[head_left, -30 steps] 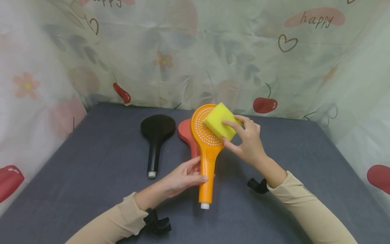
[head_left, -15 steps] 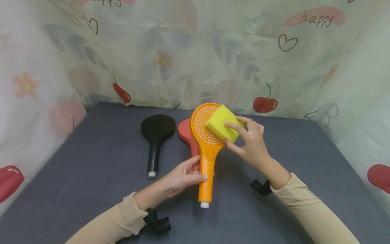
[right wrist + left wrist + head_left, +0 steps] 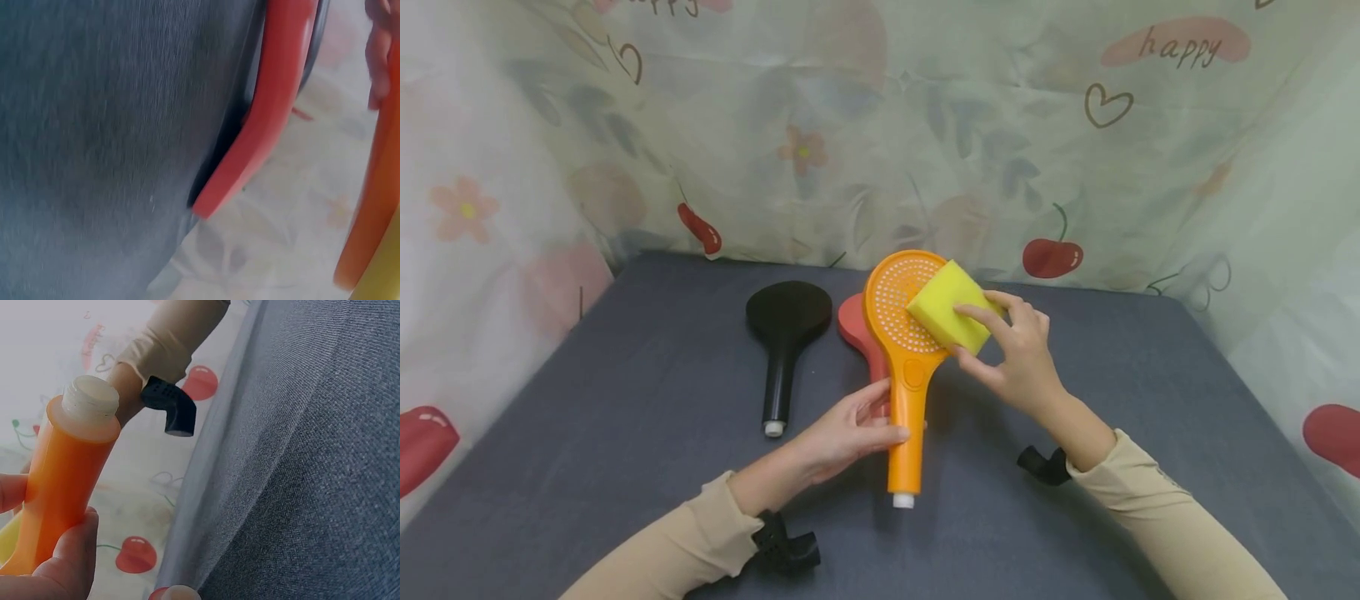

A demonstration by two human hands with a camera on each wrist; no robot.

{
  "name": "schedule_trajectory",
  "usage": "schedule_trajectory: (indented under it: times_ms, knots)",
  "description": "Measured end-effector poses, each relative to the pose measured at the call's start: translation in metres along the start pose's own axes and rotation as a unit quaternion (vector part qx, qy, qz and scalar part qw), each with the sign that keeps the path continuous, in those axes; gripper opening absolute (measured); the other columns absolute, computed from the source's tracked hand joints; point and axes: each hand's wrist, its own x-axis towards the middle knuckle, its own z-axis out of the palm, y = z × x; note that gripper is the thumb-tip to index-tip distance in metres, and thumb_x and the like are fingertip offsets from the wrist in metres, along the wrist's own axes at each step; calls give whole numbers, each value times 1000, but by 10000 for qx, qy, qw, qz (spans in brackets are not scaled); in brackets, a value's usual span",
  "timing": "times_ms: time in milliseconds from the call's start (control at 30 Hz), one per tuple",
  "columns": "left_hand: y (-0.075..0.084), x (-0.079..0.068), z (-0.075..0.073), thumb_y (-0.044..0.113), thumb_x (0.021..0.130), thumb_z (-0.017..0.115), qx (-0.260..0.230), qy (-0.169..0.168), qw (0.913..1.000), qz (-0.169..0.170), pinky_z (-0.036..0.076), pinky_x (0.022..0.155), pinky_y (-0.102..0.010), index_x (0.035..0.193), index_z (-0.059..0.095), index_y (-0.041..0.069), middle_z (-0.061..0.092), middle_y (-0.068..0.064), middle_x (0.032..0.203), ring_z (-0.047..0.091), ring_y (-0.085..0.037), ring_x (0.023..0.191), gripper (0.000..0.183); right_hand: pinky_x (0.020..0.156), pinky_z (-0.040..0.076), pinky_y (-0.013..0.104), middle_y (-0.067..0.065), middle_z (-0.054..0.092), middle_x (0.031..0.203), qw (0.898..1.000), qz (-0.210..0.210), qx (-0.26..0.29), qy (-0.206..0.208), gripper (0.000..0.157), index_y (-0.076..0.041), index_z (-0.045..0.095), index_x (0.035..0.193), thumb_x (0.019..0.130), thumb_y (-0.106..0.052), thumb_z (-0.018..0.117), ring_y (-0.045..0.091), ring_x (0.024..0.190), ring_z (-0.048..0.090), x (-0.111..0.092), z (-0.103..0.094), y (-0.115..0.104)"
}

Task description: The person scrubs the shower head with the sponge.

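Observation:
An orange shower head [image 3: 906,425] is held up off the table, its white-dotted round face toward the head camera. My left hand [image 3: 850,429] grips its handle, thumb in front and fingers behind; in the left wrist view the handle's white threaded end [image 3: 90,397] points up. A yellow sponge [image 3: 951,304] lies against the right part of the dotted face, pinched between the thumb and fingers of my right hand [image 3: 1018,350]. At the right wrist view's edge, the sponge [image 3: 381,269] sits against the orange shower head [image 3: 372,206].
A black shower head [image 3: 787,321] lies face down on the grey table [image 3: 647,433], left of the hands. Partly hidden behind the orange one, a red shower head [image 3: 859,323] lies on the cloth. A patterned curtain [image 3: 880,167] encloses the back and sides.
The sponge has slid slightly right and down across the dotted face with my right hand. The orange shower head has shifted a little up and left; my left hand keeps its grip.

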Motion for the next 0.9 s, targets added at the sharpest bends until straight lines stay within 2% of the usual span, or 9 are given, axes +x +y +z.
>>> schedule_trajectory:
  times_ms: [133,267,433,667,767,900]
  knots:
    - [0,0,-1,18,87,66,10,37,10000,65,51,93,-30,146,24,9,36,-30,139,59,-13,107,74,79,27,52,23,51,118,9992,-378,-26,-96,48,-15,63,114,68,-19,77,36,104,48,-4,2,-5]
    - [1,0,-1,20,86,67,-9,12,9999,100,51,93,-30,147,23,9,35,-29,140,59,-15,109,75,79,26,52,23,51,118,9988,-455,-117,-117,48,-15,63,113,68,-18,77,35,106,48,-3,-1,-4]
    - [1,0,-2,21,86,68,-59,-75,9999,118,50,94,-30,147,22,9,32,-28,143,58,-15,112,77,79,26,53,24,50,119,9997,-113,-191,-49,45,-13,63,114,72,-17,76,37,106,48,2,-6,3]
    - [1,-2,-2,22,85,69,-15,-21,10000,29,50,94,-28,147,22,8,39,-20,141,56,-12,110,79,82,24,57,25,49,119,9978,607,-169,201,42,-10,62,115,75,-17,74,39,110,45,5,-8,15]
    - [0,-2,-2,21,84,70,-19,13,10000,22,51,93,-27,147,22,8,40,-19,141,56,-12,108,80,81,24,57,26,49,119,9973,688,-111,218,42,-10,62,115,75,-17,73,40,108,45,2,-7,14]
    - [-1,-1,-1,21,84,70,-16,36,10000,65,51,92,-27,147,23,7,41,-20,139,57,-11,106,80,81,25,55,25,49,118,9983,563,-52,124,43,-10,62,114,73,-17,74,39,107,46,-4,-5,9]
